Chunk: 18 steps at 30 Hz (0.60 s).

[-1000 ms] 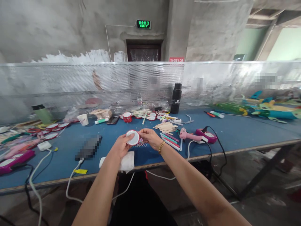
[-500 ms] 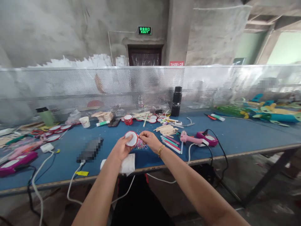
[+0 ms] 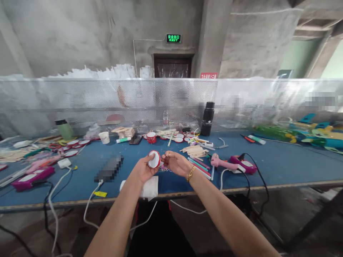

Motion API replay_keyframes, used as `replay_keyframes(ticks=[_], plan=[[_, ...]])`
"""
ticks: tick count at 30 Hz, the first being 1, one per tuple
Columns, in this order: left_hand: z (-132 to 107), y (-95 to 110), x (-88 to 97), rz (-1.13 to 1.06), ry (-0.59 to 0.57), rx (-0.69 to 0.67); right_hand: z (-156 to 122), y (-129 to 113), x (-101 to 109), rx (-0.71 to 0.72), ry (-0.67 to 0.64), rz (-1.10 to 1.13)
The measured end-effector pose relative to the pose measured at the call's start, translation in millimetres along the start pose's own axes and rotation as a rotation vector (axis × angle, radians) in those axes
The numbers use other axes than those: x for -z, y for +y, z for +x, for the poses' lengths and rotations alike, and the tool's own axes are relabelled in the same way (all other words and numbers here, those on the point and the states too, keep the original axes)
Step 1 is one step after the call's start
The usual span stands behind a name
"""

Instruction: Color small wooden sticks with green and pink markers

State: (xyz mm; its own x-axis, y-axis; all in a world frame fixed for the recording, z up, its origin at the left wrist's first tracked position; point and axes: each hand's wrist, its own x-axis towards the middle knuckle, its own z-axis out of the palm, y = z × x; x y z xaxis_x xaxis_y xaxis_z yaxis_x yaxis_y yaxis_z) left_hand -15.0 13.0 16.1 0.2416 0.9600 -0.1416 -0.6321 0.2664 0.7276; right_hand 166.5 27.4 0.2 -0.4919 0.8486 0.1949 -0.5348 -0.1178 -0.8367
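Note:
My left hand (image 3: 145, 167) grips a small red-rimmed drum (image 3: 154, 159) by its edge, its round white face turned up toward me. Just to the drum's right is my right hand (image 3: 175, 163), fingers curled with the tips drawn close together. Whatever those fingertips hold, if anything, is too small to make out. Beneath the hands lies a pile of thin pink and pale loops (image 3: 167, 167), partly covered. A white tissue-like sheet (image 3: 150, 187) rests on the table by my left wrist.
Wooden sticks (image 3: 195, 151), coloured glue sticks (image 3: 199, 165) and a pink glue gun (image 3: 225, 163) lie to the right on the blue table (image 3: 278, 160). A black bottle (image 3: 208, 119) stands behind. On the left are a phone-like device (image 3: 109, 169) with a cable and a paper cup (image 3: 104, 137).
The view has shifted slightly left, so the scene sits further right. My right hand has rolled, its fingers loosening and drawing slightly off the drum's edge. The left hand still holds the drum.

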Motion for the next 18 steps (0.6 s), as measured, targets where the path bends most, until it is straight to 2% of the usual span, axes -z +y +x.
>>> replay_keyframes(ticks=[3,8,13,16,18], plan=[[-2.1,0.3,-2.6,-0.003,0.031,-0.011,-0.5,4.4,0.3,-0.039,-0.053,-0.056],[1.3,0.1,2.0,-0.036,0.07,-0.041,2.6,12.5,1.9,-0.071,-0.009,-0.269],[3.2,0.8,4.8,-0.059,0.071,-0.031,4.5,14.1,2.6,-0.005,-0.008,-0.446],[3.1,-0.2,3.9,-0.057,0.073,-0.033,3.2,13.1,2.1,0.038,-0.033,-0.445],[3.6,-2.5,3.7,-0.042,0.079,-0.058,1.1,11.2,1.7,0.077,-0.054,-0.329]])
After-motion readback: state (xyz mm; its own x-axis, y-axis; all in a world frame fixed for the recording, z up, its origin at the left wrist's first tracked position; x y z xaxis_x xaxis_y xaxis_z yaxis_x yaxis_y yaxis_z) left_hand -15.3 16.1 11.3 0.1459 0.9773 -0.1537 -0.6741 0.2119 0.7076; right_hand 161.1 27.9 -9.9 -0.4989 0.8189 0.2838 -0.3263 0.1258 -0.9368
